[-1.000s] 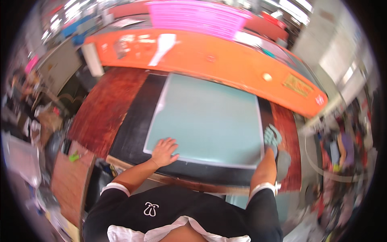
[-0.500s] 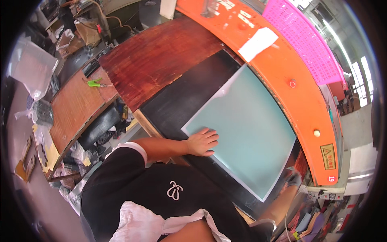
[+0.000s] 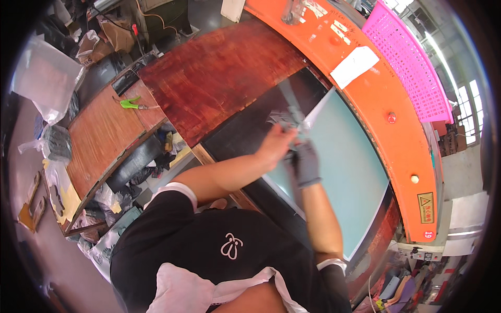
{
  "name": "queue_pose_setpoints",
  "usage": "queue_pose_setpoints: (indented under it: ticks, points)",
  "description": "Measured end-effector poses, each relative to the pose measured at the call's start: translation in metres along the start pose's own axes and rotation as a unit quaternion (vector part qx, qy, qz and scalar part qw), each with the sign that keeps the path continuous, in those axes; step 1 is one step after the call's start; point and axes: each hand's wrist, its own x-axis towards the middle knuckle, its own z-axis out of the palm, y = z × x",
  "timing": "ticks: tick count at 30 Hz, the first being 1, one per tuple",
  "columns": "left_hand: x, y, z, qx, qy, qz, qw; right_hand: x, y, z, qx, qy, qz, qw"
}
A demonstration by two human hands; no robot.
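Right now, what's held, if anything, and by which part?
Blurred grey pieces, apparently by their near end; left hand and right hand meet there, exact grip unclear.

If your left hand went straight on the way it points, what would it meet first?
Probably the blurred grey strip just beyond the left hand; depth is unclear, and they may already touch.

The pale green sheet (image 3: 355, 167) is partly hidden behind the right forearm (image 3: 323, 221); at its left edge, thin grey pieces (image 3: 281, 118) blur beside the left hand (image 3: 274, 148) and gloved right hand (image 3: 307, 164), count and grip unclear; beyond it, the orange beam (image 3: 366, 96) is cut off at top.
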Motion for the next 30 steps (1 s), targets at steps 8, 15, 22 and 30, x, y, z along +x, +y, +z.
queue_pose_setpoints:
  ticks: [8,15,22,30]
  points:
    - [-0.016,0.063,-0.125,0.002,0.075,-0.059,0.995,-0.058,0.072,-0.041,-0.215,-0.137,0.076,0.964]
    - [0.058,0.166,-0.08,0.169,-0.046,0.046,0.984,-0.098,0.099,-0.086,-0.023,-0.02,0.081,0.996]
    - [0.101,0.168,-0.139,0.345,0.009,0.001,0.938,-0.133,0.122,-0.103,-0.026,0.077,0.042,0.996]
    - [0.079,0.103,-0.26,0.444,0.159,-0.135,0.871,-0.147,0.124,-0.109,-0.036,0.118,0.047,0.991]
